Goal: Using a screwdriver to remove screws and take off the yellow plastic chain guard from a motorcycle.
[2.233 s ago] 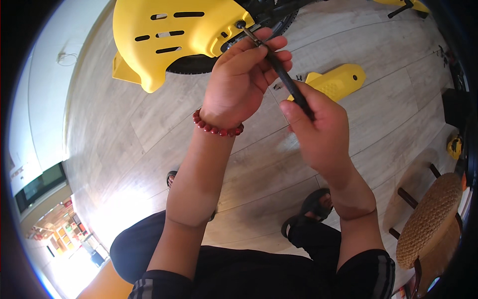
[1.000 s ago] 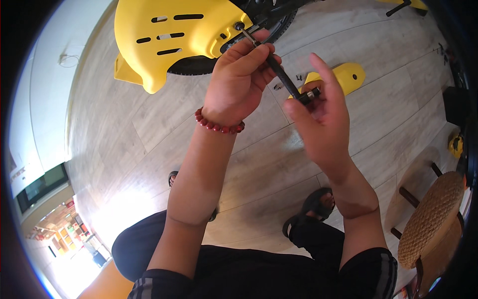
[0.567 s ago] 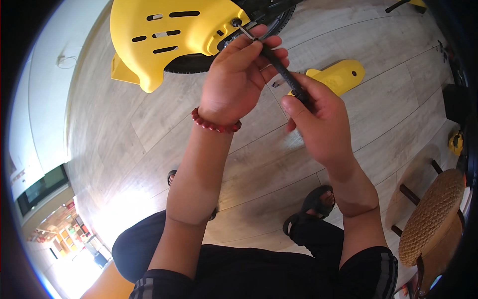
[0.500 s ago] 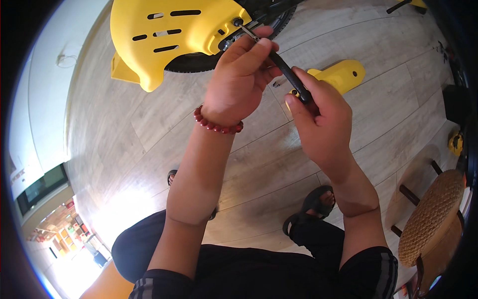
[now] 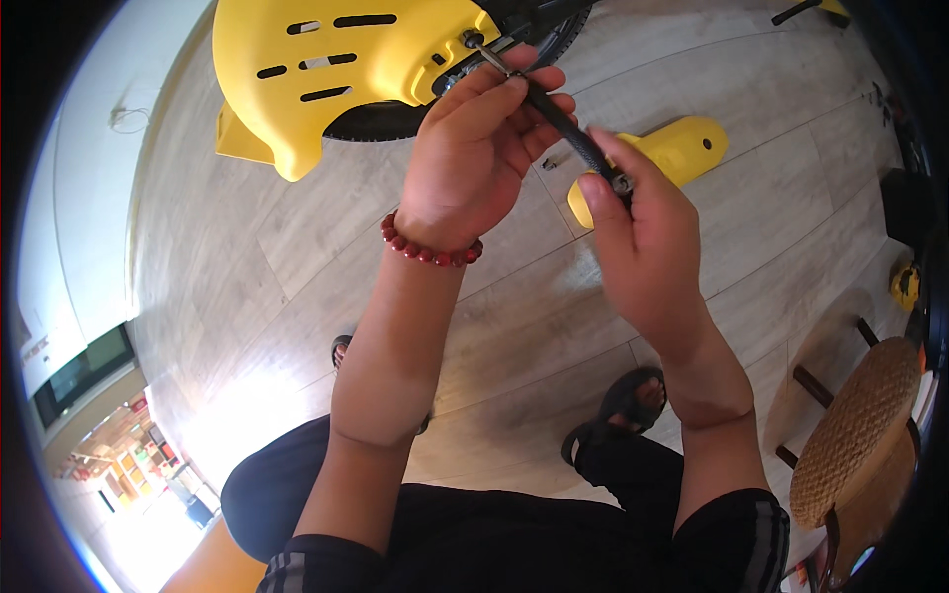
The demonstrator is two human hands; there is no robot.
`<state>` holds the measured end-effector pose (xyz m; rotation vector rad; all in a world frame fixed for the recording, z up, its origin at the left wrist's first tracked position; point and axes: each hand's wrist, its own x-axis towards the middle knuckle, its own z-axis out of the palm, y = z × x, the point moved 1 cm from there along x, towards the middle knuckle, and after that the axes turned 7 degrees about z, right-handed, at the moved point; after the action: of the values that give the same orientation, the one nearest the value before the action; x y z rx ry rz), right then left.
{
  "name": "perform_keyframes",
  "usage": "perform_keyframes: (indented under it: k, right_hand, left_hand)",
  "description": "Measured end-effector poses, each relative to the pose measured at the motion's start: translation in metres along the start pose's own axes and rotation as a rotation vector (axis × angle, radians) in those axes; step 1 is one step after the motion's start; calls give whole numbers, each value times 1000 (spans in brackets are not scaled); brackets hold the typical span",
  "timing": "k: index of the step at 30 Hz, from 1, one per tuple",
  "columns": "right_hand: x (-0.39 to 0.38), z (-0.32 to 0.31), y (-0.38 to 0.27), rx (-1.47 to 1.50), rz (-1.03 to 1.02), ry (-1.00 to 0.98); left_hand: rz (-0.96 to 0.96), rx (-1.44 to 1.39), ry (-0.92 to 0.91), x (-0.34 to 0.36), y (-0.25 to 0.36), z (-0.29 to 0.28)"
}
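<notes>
Between my two hands slants a long screwdriver (image 5: 559,121) with a textured black handle and a thin metal shaft. Its tip meets a dark round fastener (image 5: 474,40) at the edge of a yellow slotted cover (image 5: 390,64). My left hand (image 5: 470,148), with a red bead bracelet at the wrist, grips the front of the tool, thumb and fingers around where shaft joins handle. At the rear end, the thumb and forefinger of my right hand (image 5: 647,222) hold the handle, leaving its round metal end showing.
Behind the cover shows a black tyre (image 5: 371,124). A loose yellow part (image 5: 682,148) lies on the wood-look floor beyond my right hand, near a small metal piece (image 5: 550,163). At right stands a woven-seat stool (image 5: 858,430). My sandalled foot (image 5: 633,405) is below.
My right thumb and fingers have shifted around the handle's rear end, so its metal end now shows. My left fingers have spread slightly, still around the tool. The tip stays at the fastener.
</notes>
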<state>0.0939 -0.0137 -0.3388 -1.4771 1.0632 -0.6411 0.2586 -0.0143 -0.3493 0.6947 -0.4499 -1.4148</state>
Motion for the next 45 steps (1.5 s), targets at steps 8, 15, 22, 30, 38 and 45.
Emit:
perform_keyframes:
  k: [8,15,22,30,38,45]
  right_hand:
    - [-6,10,0,158,-227,-8]
    - [6,10,12,199,22,96]
    - [15,10,24,-220,-410,306]
    - [12,-17,18,-98,-282,293]
    - [55,-109,40,781,-1,-73]
    - [58,-102,50,1302,52,-223]
  left_hand:
    - [10,223,60,1,-2,-3]
    - [54,-56,304,8,6,-2]
    - [49,65,592,22,8,15]
    - [-31,161,600,4,2,9]
    - [-201,499,500,-31,-43,-54]
    - [-311,847,286,-48,-94,-88]
